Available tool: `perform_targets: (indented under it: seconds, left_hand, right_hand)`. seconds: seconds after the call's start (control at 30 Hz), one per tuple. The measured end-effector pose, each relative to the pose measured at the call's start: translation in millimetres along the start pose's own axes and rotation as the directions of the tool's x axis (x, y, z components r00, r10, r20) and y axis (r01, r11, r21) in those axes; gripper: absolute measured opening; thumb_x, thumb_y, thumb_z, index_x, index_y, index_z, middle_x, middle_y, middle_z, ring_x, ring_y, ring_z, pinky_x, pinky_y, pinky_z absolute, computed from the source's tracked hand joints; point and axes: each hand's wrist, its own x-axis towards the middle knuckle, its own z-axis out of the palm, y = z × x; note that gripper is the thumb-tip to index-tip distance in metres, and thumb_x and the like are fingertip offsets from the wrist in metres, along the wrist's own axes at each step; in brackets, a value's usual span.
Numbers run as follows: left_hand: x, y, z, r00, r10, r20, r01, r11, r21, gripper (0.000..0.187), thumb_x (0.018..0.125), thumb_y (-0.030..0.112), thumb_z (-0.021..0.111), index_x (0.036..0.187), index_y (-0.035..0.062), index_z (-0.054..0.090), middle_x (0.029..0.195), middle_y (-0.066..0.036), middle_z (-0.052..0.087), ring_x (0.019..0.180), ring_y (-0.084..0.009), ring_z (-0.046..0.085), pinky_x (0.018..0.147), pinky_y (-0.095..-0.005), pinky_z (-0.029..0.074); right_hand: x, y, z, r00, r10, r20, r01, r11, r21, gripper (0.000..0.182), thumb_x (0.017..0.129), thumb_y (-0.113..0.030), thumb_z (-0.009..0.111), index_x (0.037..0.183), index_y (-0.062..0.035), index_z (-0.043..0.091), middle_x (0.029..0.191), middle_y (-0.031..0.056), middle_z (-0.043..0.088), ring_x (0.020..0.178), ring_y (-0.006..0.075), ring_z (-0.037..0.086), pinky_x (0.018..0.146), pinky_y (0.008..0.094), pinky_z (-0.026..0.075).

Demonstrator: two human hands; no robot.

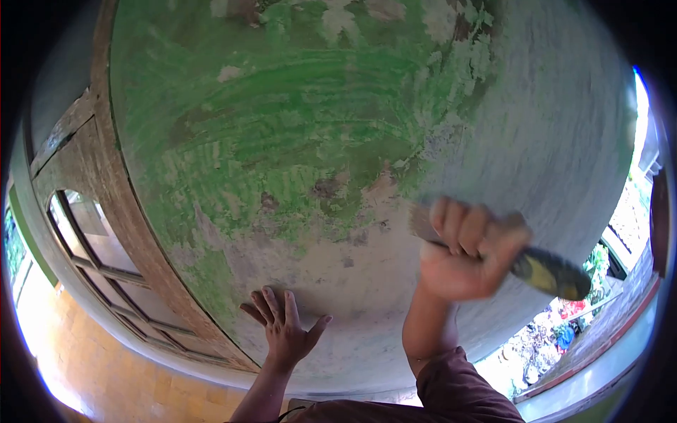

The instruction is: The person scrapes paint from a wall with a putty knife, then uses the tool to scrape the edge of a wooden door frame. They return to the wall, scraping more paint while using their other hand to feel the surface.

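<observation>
My right hand (469, 247) is closed round a tool with a dark and yellow-green handle (550, 273); its broad flat end (425, 224) points left, against or close to the wall. Motion blurs the hand and tool. Lower down and to the left, my left hand (285, 328) lies with fingers spread on the wall (338, 271), holding nothing. Green paint (310, 92) covers much of the wall's upper left, with patchy, flaked edges and bare brownish spots. The wall's right part is pale grey.
On the left stands a wooden frame (127, 190) with a glazed panel (99, 225). Below it is an orange tiled floor (113, 352). At the right, beyond the wall's edge, are plants, mixed items and a reddish-edged ledge (592, 352).
</observation>
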Motion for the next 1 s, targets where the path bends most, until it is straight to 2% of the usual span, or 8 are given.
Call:
perform_targets:
  seconds: [0.13, 0.47, 0.6, 0.7, 0.77, 0.9, 0.97, 1.0]
  left_hand:
    - [-2.1, -4.3, -0.1, 1.0, 0.007, -0.003, -0.007, 1.0, -0.004, 0.092, 0.075, 0.051, 0.067, 0.14, 0.0031, 0.022, 0.147, -0.03, -0.001, 0.133, -0.052, -0.008, 0.096, -0.071, -0.006]
    - [-10.9, -15.5, -2.1, 0.997, 0.031, 0.076, -0.028, 0.999, -0.036, 0.088, 0.076, 0.048, 0.067, 0.141, 0.0068, 0.024, 0.148, -0.028, -0.001, 0.133, -0.0515, -0.009, 0.097, -0.0703, -0.006]
    - [-10.2, -17.7, -0.6, 0.998, 0.054, 0.03, -0.052, 0.997, -0.054, 0.084, 0.077, 0.049, 0.066, 0.139, 0.0072, 0.029, 0.147, -0.028, 0.004, 0.133, -0.0536, -0.004, 0.097, -0.0705, -0.003]
    - [-10.9, -17.6, -1.4, 0.999, 0.041, 0.036, -0.038, 0.996, -0.079, 0.081, 0.077, 0.049, 0.065, 0.138, 0.0067, 0.032, 0.146, -0.029, 0.008, 0.132, -0.0551, -0.001, 0.097, -0.0707, 0.0]
    - [-9.8, -15.8, -1.4, 0.999, 0.031, 0.036, -0.027, 0.994, -0.108, 0.08, 0.077, 0.049, 0.065, 0.137, 0.0063, 0.034, 0.146, -0.029, 0.01, 0.132, -0.0558, 0.001, 0.097, -0.0709, 0.0]
    - [-10.5, -15.1, -3.3, 1.0, 0.013, 0.028, -0.011, 0.996, -0.085, 0.075, 0.078, 0.049, 0.064, 0.135, 0.0078, 0.038, 0.146, -0.028, 0.013, 0.134, -0.0521, 0.001, 0.098, -0.0704, -0.001]
    - [-7.8, -16.0, -1.9, 1.0, 0.024, -0.017, -0.025, 0.997, -0.068, 0.074, 0.078, 0.05, 0.064, 0.134, 0.0085, 0.039, 0.146, -0.027, 0.013, 0.135, -0.0505, 0.001, 0.098, -0.0704, -0.001]
    - [-7.7, -15.5, -1.6, 1.0, 0.021, -0.018, -0.022, 0.998, -0.067, 0.074, 0.078, 0.05, 0.063, 0.135, 0.0093, 0.039, 0.147, -0.026, 0.014, 0.135, -0.0491, 0.001, 0.098, -0.0704, -0.002]
  right_hand:
    - [-0.8, -6.5, 11.2, 0.995, -0.094, -0.038, 0.092, 0.994, -0.065, 0.028, 0.099, -0.036, 0.032, 0.078, -0.0171, 0.036, 0.056, -0.0044, 0.031, 0.046, 0.0068, 0.023, 0.052, 0.027, 0.026]
    - [3.0, 5.8, 6.6, 0.994, -0.052, -0.1, 0.049, 0.998, -0.033, 0.028, 0.1, -0.032, 0.026, 0.078, -0.0154, 0.034, 0.054, -0.0036, 0.027, 0.045, 0.0081, 0.021, 0.049, 0.028, 0.025]
    - [-8.6, -23.5, 44.0, 0.994, -0.062, 0.095, 0.065, 0.998, -0.026, 0.032, 0.099, -0.035, 0.032, 0.071, -0.0181, 0.035, 0.053, -0.0033, 0.03, 0.043, 0.0078, 0.026, 0.048, 0.0254, 0.024]
    - [-15.4, -11.7, 57.5, 0.992, -0.039, 0.123, 0.042, 0.999, -0.017, 0.033, 0.099, -0.036, 0.031, 0.071, -0.0183, 0.034, 0.052, -0.0039, 0.028, 0.043, 0.0081, 0.024, 0.048, 0.0262, 0.024]
    - [-18.2, 18.7, 53.9, 0.991, 0.007, -0.132, -0.012, 0.999, -0.04, 0.034, 0.099, -0.037, 0.031, 0.07, -0.0181, 0.033, 0.052, -0.0048, 0.025, 0.043, 0.0083, 0.022, 0.048, 0.027, 0.024]
    - [-25.8, 36.8, 48.5, 0.979, 0.199, -0.043, -0.197, 0.979, 0.056, 0.035, 0.099, -0.038, 0.03, 0.07, -0.0176, 0.033, 0.052, -0.0052, 0.025, 0.044, 0.0084, 0.02, 0.049, 0.0275, 0.024]
    - [-23.9, 18.2, 60.6, 0.999, -0.046, 0.017, 0.045, 0.997, 0.062, 0.036, 0.098, -0.04, 0.03, 0.07, -0.0169, 0.033, 0.052, -0.0049, 0.025, 0.044, 0.0086, 0.019, 0.048, 0.0279, 0.024]
    - [-24.4, 24.6, 61.2, 0.999, -0.043, 0.026, 0.041, 0.997, 0.069, 0.036, 0.098, -0.04, 0.03, 0.07, -0.0169, 0.033, 0.052, -0.0049, 0.025, 0.044, 0.0086, 0.019, 0.048, 0.0279, 0.024]
